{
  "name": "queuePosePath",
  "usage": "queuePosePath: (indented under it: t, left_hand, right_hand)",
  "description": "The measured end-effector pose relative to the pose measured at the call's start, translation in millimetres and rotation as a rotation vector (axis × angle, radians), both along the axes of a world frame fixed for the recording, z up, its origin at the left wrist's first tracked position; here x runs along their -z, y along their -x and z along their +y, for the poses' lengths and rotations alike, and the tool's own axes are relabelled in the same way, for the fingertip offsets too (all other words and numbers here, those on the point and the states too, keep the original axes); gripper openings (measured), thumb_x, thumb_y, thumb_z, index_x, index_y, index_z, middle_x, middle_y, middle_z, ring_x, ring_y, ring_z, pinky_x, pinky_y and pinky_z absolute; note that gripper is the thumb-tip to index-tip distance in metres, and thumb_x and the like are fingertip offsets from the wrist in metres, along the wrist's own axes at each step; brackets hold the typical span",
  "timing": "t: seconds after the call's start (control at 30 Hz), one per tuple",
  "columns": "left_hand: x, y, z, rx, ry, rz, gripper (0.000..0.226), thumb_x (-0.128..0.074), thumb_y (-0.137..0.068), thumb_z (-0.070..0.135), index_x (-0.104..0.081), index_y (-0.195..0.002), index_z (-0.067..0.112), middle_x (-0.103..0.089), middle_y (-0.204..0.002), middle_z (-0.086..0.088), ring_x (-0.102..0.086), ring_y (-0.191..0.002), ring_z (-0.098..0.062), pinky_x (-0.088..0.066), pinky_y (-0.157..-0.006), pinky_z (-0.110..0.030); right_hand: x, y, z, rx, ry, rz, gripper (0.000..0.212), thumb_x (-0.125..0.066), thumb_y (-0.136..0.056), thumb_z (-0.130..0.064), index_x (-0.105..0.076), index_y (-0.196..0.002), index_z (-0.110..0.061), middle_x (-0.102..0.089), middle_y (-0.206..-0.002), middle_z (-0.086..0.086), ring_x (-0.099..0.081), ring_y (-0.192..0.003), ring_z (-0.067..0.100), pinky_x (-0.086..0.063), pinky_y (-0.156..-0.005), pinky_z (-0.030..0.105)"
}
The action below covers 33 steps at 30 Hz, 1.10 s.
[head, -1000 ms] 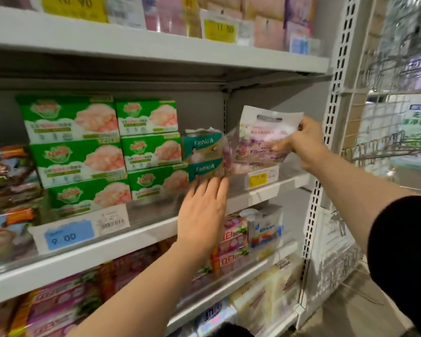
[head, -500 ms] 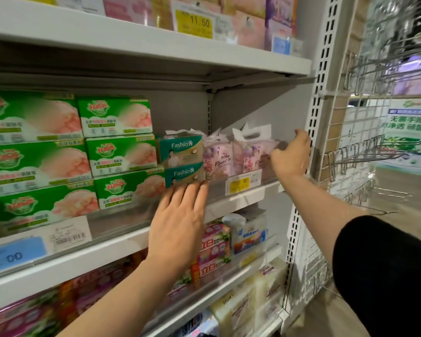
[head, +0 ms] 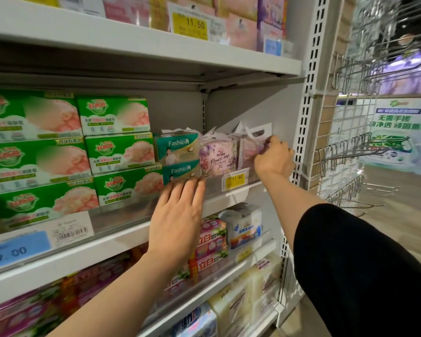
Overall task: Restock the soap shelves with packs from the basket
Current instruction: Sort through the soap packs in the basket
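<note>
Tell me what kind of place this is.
Most likely a supermarket or shop aisle: tiered metal shelving stacked with boxed soap packs, yellow price tags clipped to the shelf edges, and bare wire display hooks at the aisle end.

White metal shelving unit (head: 141, 48), several tiers, grey back panel (head: 250, 105). Perforated white upright (head: 310, 93) at right end. Yellow price tag (head: 191, 25) on top tier edge, blue price tag (head: 17, 251) at left on middle tier. Wire grid panel (head: 345, 132) to the right, fitted with bare metal hooks (head: 350, 152). Green-and-white poster (head: 399, 132) far right behind grid. Pale wood-tone floor (head: 404, 215) at right. Even indoor lighting.
</note>
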<state>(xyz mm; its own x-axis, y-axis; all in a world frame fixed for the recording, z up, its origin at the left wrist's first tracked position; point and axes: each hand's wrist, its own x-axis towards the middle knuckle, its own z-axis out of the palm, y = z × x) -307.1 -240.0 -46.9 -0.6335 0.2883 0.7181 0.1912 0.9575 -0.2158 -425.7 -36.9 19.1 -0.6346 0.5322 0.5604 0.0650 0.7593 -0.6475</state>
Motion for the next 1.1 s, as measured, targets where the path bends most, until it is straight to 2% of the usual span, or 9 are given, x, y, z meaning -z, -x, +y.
queuePosePath:
  t: [0.13, 0.3, 0.47, 0.53, 0.67, 0.73, 0.83, 0.97, 1.1]
  left_hand:
    - [1, 1, 0, -0.009, 0.016, -0.011, 0.072, -0.07, -0.072, 0.014, -0.046, -0.14, 0.01, -0.056, -0.129, -0.007, -0.051, -0.119, -0.028, -0.039, -0.105, -0.042]
    - [-4, -5, 1, -0.037, 0.048, -0.061, 0.068, -0.057, -0.085, 0.019, -0.031, -0.148, 0.014, -0.043, -0.144, -0.004, -0.039, -0.133, -0.026, -0.025, -0.115, -0.04]
    - [-12, -20, 13, 0.016, -0.044, -0.148, 0.067, -0.053, -0.09, 0.021, -0.025, -0.15, 0.015, -0.032, -0.154, -0.007, -0.025, -0.143, -0.026, -0.012, -0.119, -0.044]
    - [-8, -31, 31, 0.136, -0.054, -0.166, 0.069, -0.061, -0.088, 0.023, -0.031, -0.149, 0.011, -0.033, -0.155, -0.009, -0.025, -0.145, -0.027, -0.01, -0.121, -0.048]
    - [20, -65, 101, 0.569, -0.114, -0.227, 0.055, -0.071, -0.081, 0.023, -0.055, -0.13, 0.001, -0.053, -0.136, -0.02, -0.047, -0.129, -0.039, -0.033, -0.111, -0.053]
    - [35, -87, 145, 0.744, -0.107, -0.342, 0.049, -0.069, -0.082, 0.023, -0.059, -0.124, 0.001, -0.055, -0.132, -0.019, -0.047, -0.128, -0.039, -0.034, -0.108, -0.048]
    - [51, -121, 206, 0.945, -0.066, -0.525, 0.042, -0.069, -0.085, 0.02, -0.062, -0.122, 0.002, -0.053, -0.136, -0.017, -0.042, -0.134, -0.034, -0.024, -0.112, -0.033]
    - [75, -150, 270, 1.102, 0.053, -0.714, 0.043, -0.066, -0.091, 0.025, -0.058, -0.131, 0.01, -0.045, -0.146, -0.006, -0.026, -0.143, -0.019, -0.012, -0.114, -0.024]
    - [94, -157, 311, 1.104, 0.294, -0.835, 0.05, -0.067, -0.089, 0.031, -0.053, -0.135, 0.017, -0.043, -0.146, 0.0, -0.028, -0.141, -0.017, -0.02, -0.113, -0.028]
  right_hand:
    - [5, -5, 9, -0.084, 0.022, -0.068, 0.041, -0.067, -0.085, -0.023, -0.053, -0.123, -0.02, -0.056, -0.122, 0.01, -0.049, -0.114, 0.031, -0.045, -0.092, 0.041]
    - [26, -52, 27, -0.246, 0.092, -0.027, 0.071, -0.071, -0.083, -0.041, -0.039, -0.144, -0.023, -0.048, -0.137, 0.008, -0.042, -0.128, 0.03, -0.038, -0.102, 0.042]
    - [49, -118, 66, -0.285, 0.018, -0.055, 0.063, -0.073, -0.082, -0.04, -0.051, -0.137, -0.022, -0.051, -0.139, 0.008, -0.045, -0.128, 0.027, -0.04, -0.104, 0.041]
    - [51, -151, 88, -0.297, -0.05, -0.031, 0.054, -0.074, -0.081, -0.037, -0.058, -0.13, -0.019, -0.058, -0.133, 0.008, -0.051, -0.123, 0.025, -0.041, -0.104, 0.041]
    - [58, -230, 138, -0.252, -0.189, -0.022, 0.035, -0.071, -0.085, -0.027, -0.067, -0.116, -0.011, -0.067, -0.115, 0.008, -0.059, -0.109, 0.023, -0.04, -0.093, 0.029]
    - [69, -269, 168, -0.186, -0.244, -0.034, 0.028, -0.07, -0.086, -0.022, -0.069, -0.11, -0.008, -0.069, -0.109, 0.008, -0.06, -0.104, 0.025, -0.04, -0.089, 0.027]
    - [94, -322, 213, -0.063, -0.264, -0.07, 0.019, -0.07, -0.085, -0.02, -0.071, -0.101, -0.01, -0.071, -0.099, 0.006, -0.064, -0.096, 0.026, -0.05, -0.086, 0.038]
    - [133, -386, 264, 0.04, -0.22, -0.16, 0.01, -0.071, -0.081, -0.013, -0.072, -0.09, -0.011, -0.072, -0.087, 0.006, -0.067, -0.081, 0.025, -0.054, -0.077, 0.039]
    - [162, -426, 307, 0.105, -0.142, -0.346, 0.008, -0.072, -0.077, -0.014, -0.072, -0.085, -0.016, -0.07, -0.079, 0.0, -0.065, -0.074, 0.017, -0.053, -0.072, 0.034]
